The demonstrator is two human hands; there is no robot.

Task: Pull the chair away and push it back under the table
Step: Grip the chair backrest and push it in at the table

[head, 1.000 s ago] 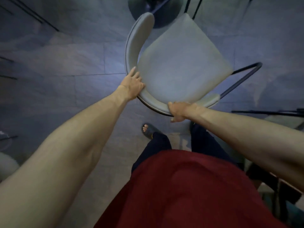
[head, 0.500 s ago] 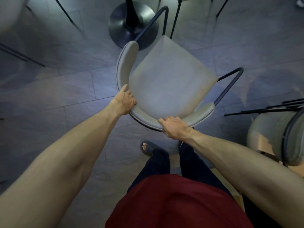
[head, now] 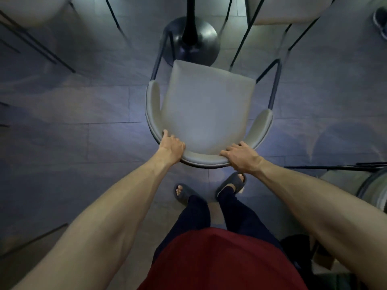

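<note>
Chair (head: pixel 206 109) swings square toward the table base (head: pixel 191 41) at top center; both hands (head: pixel 172 148) (head: pixel 240 156) clamp its backrest, push-in nearly done.

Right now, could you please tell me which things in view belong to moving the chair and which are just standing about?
Part of the job:
- chair, grey seat, curved backrest
- left hand, on the backrest
- right hand, on the backrest
- table base, dark and round, just beyond the seat

Just standing about:
- other chair, far side of the base
- neighbouring chair, at right edge
- slippers
</note>
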